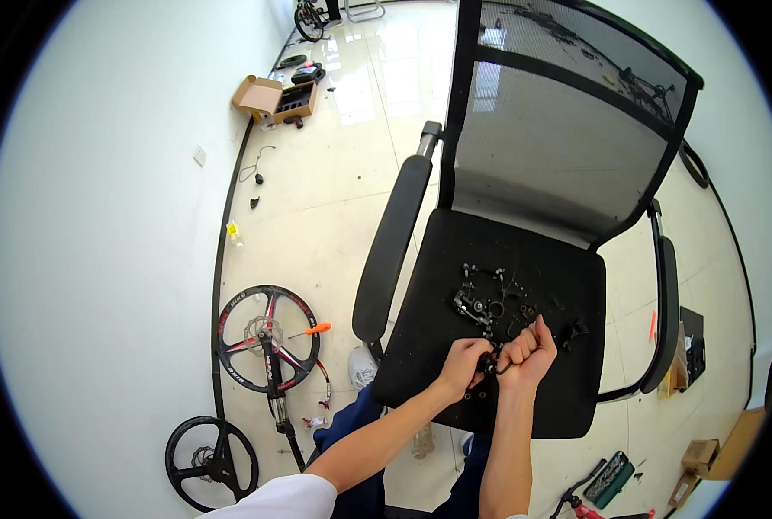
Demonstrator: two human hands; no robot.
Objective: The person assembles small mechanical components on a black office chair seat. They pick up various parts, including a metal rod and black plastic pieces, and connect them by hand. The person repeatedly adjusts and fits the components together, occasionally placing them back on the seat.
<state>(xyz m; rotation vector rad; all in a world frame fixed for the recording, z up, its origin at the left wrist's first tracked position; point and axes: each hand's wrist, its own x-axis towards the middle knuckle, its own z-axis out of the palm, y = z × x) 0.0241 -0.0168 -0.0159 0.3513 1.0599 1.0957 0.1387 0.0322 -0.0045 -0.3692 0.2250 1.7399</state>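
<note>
Over the front of a black chair seat (pixel 438 285), my two hands meet. My left hand (pixel 466 363) is closed around a small black bike part (pixel 488 364). Right against it, my right hand (pixel 527 353) is curled into a fist around a thin dark rod, whose end shows at the black part; its exact kind is too small to tell. Just beyond my hands lie a silver and black metal mechanism (pixel 469 303), a ring (pixel 496 309) and several small loose pieces. Small round washers (pixel 468 396) rest on the seat below my left hand.
Armrests (pixel 395 246) flank the seat, with a mesh backrest (pixel 550 147) behind. On the floor at left lie a spoked wheel with a fork (pixel 269 337), an orange-handled screwdriver (pixel 318 328) and a smaller black wheel (pixel 213 464). An open cardboard box (pixel 295 104) stands farther off; a green case (pixel 609 480) lies lower right.
</note>
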